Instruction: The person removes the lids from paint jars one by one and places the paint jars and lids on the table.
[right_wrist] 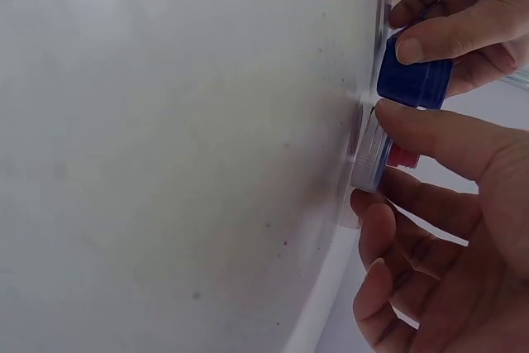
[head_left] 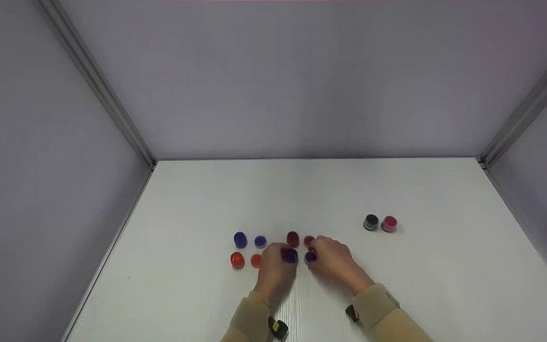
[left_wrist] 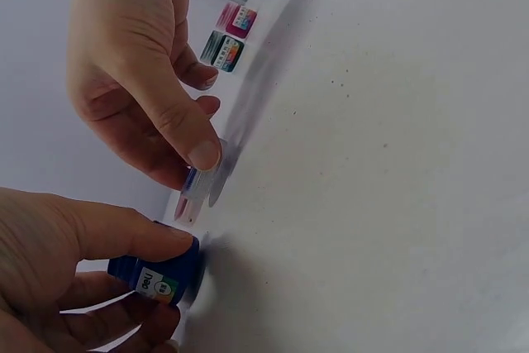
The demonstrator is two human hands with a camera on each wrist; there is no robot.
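The fingers (left_wrist: 153,241) of the left hand (head_left: 273,266) are curled round a dark blue cap (left_wrist: 157,274), which is pinched between thumb and fingertips and held against the white desk (head_left: 420,285); in the head view the same cap (head_left: 290,255) is seen just beyond the knuckles. The fingers (right_wrist: 430,134) of the right hand (head_left: 335,261) are closed on a small clear pot with blue contents (right_wrist: 372,150), gripped at its rim and resting on the desk just beside the blue cap (right_wrist: 413,80). In the head view this pot (head_left: 310,257) is partly hidden by the fingertips.

Directly behind the two hands a dark red cap (head_left: 293,239) and a red pot (head_left: 308,241) are placed side by side. Further to the left, a blue cap (head_left: 240,239) and a blue pot (head_left: 260,241) are set in one row, with an orange-red cap (head_left: 237,260) and an orange-red pot (head_left: 256,260) in front of them. Well apart, to the right, a black-capped pot (head_left: 371,222) and a pink-capped pot (head_left: 389,223) are standing together, touching or nearly so. Beige sleeves (head_left: 378,304) are worn on both arms.
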